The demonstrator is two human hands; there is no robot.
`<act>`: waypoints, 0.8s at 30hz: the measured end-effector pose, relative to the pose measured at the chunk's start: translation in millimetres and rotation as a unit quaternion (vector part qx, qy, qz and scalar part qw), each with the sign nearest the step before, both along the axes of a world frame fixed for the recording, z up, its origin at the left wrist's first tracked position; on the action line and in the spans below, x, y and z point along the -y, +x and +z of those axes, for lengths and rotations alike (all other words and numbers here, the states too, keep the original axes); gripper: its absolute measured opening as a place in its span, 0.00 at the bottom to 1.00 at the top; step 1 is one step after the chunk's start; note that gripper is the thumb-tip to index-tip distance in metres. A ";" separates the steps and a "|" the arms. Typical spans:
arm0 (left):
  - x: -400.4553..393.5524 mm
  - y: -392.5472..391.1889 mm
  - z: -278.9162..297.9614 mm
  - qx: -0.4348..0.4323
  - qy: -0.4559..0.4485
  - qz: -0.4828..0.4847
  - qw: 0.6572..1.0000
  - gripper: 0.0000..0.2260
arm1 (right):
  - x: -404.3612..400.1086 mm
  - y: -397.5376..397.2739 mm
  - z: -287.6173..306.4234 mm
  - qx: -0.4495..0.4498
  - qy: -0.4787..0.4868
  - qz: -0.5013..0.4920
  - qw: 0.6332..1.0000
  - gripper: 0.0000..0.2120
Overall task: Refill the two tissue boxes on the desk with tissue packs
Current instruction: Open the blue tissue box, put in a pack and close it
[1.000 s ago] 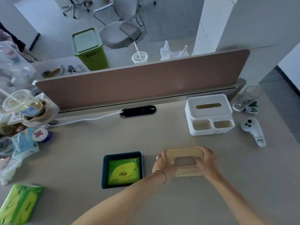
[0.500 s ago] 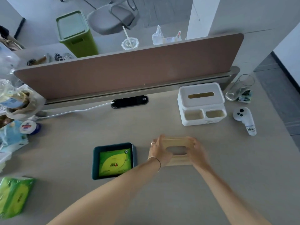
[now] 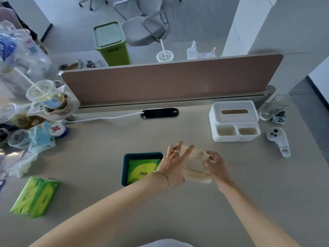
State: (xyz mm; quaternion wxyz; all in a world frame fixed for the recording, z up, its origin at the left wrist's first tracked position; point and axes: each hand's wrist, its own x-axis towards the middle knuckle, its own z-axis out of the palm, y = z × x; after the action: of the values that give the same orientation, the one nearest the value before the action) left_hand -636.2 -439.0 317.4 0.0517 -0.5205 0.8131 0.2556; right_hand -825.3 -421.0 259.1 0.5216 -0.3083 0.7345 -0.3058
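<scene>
While hands [image 3: 195,164] grip wooden lid [image 3: 195,172]; desk [image 3: 249,193] rightward open.

Both hands, left hand [image 3: 175,166] and right hand [image 3: 216,165], hold the wooden lid [image 3: 195,168] tilted above the counter [image 3: 178,211], beside the teal box [image 3: 140,168]; white tissue box [image 3: 234,120] stands behind.

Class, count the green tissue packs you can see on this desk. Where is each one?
2. One green tissue pack lies loose near the desk's front left edge; the other green pack sits inside the dark teal box beside the left hand. Clutter at left may hide more.
</scene>
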 end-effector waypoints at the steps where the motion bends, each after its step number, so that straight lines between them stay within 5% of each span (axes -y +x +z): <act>1: -0.2 7.6 1.8 0.002 -0.005 -0.005 1.000 0.53 | 1.2 2.7 1.4 -0.004 -0.002 0.004 1.000 0.26; 5: -5.5 51.2 8.8 0.015 -0.028 -0.022 0.999 0.52 | 5.3 26.3 8.5 -0.010 -0.023 0.029 0.999 0.20; 11: -13.0 110.2 19.7 -0.032 -0.053 0.023 0.998 0.44 | 0.0 71.6 38.8 -0.080 -0.090 0.152 0.981 0.33; 17: -23.6 175.8 22.5 -0.077 -0.025 0.042 0.996 0.41 | -9.7 101.4 50.7 -0.241 -0.120 0.463 0.845 0.61; 24: -31.9 211.2 13.7 -0.068 0.008 0.038 0.997 0.38 | -19.8 139.4 48.2 -0.341 -0.157 0.537 0.755 0.61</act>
State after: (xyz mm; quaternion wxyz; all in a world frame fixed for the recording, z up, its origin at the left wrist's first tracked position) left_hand -424.9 -407.1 331.1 -0.0093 -0.5322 0.7921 0.2986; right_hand -686.0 -401.2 307.3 0.2598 -0.8135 0.5188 0.0393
